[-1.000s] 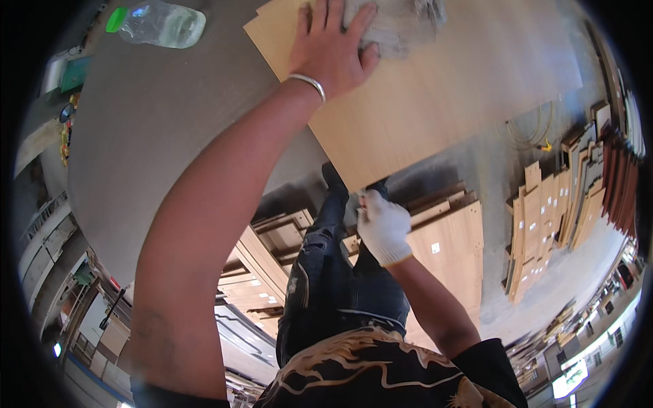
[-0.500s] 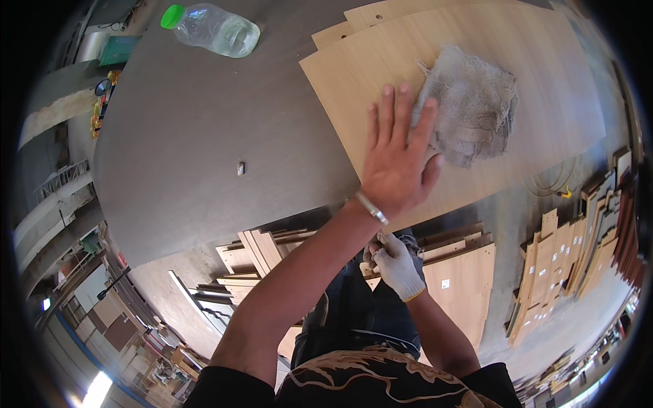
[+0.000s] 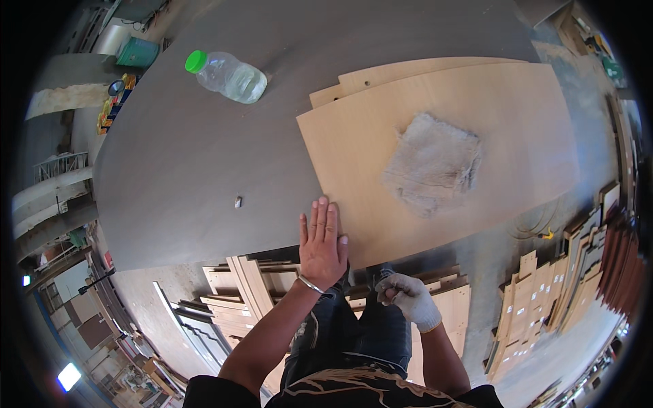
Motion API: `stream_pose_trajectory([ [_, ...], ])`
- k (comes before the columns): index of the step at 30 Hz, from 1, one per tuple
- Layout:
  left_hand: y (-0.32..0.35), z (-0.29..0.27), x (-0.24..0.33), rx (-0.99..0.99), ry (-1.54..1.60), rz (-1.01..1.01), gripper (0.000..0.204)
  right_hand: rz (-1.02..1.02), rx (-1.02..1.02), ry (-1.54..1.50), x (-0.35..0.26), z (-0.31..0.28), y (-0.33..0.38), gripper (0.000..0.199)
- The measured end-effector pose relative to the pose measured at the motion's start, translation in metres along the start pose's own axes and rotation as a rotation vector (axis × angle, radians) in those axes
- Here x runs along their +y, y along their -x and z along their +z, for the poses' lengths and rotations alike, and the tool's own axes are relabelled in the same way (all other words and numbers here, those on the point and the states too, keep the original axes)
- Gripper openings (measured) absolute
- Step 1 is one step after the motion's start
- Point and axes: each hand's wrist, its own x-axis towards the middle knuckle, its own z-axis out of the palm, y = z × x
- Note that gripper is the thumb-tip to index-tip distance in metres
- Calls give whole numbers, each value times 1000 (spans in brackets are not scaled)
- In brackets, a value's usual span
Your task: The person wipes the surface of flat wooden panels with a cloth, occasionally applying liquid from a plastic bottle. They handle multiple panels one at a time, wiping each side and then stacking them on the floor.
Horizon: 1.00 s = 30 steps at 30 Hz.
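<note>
My bare left hand (image 3: 322,248), with a metal bracelet at the wrist, lies flat with fingers stretched at the left edge of a light wood-grain panel (image 3: 340,156). Its fingertips are by the panel's edge, over the dark tabletop (image 3: 183,156). On the panel rests a frayed grey rag (image 3: 435,163), apart from both hands. My right hand (image 3: 411,299) wears a whitish knit glove with the fingertips showing bare. It hovers over my lap, just off the panel's near edge, fingers curled in. Whether anything is inside them is hidden.
Other panels (image 3: 354,83) show under the top one. A clear bottle with a green cap (image 3: 231,78) lies at the far left of the tabletop, and a tiny pale piece (image 3: 238,202) lies nearer. Stacked boards (image 3: 445,316) stand below the table and at the right (image 3: 530,306).
My left hand has moved from beside the rag, left and nearer, to the panel's left edge. The gloved right hand stays curled near my lap. The view has shifted.
</note>
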Motion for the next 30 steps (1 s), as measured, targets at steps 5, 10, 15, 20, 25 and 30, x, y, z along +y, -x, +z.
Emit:
stream_pose_trajectory([
  [5, -19, -3, 17, 104, -163, -131, 71, -178, 66, 310, -73, -42, 13, 24],
  [10, -97, -9, 82, 289, 31, -68, 65, -200, 220, 233, -137, -104, 21, 17],
  [15, -158, 15, 110, 297, 95, -98, 60, -253, 314, 457, -193, -146, -12, 25],
  [20, -105, 19, 109, 201, 113, -139, 57, -270, 174, 738, -278, -166, -77, 13],
  [25, -88, 14, 131, 288, 287, -434, 66, -371, -143, 1169, -352, -123, -184, 8],
  [30, -153, -13, 155, 492, 339, -702, 73, -766, -771, 1780, -380, -15, -326, 15],
])
